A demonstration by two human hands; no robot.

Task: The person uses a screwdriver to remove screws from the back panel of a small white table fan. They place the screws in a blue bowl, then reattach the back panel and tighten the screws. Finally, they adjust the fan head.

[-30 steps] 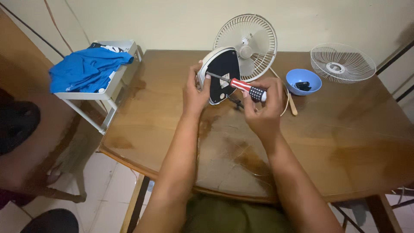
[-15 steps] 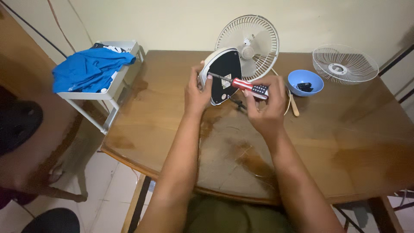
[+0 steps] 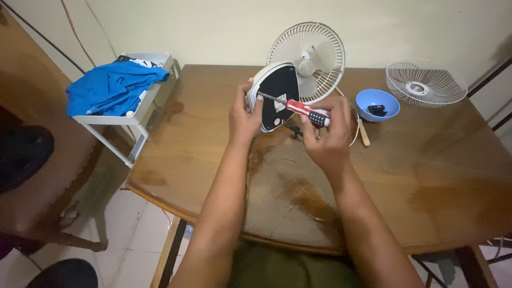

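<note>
A small white table fan lies tipped on the wooden table [image 3: 437,176], its black-bottomed base [image 3: 277,93] turned up toward me and its rear grille [image 3: 312,53] behind. My left hand [image 3: 242,114] grips the left rim of the base. My right hand [image 3: 325,136] is closed around a screwdriver [image 3: 298,108] with a red and black handle. Its metal tip touches the black underside near the base's left edge.
A blue bowl [image 3: 377,104] with small dark parts sits right of the fan, a wooden stick [image 3: 364,133] beside it. The loose front fan grille [image 3: 425,82] lies at the far right. A blue cloth [image 3: 109,88] rests on a white rack [image 3: 125,114] left of the table.
The screwdriver has stayed against the base while both hands shifted slightly; the view has tilted a little.
</note>
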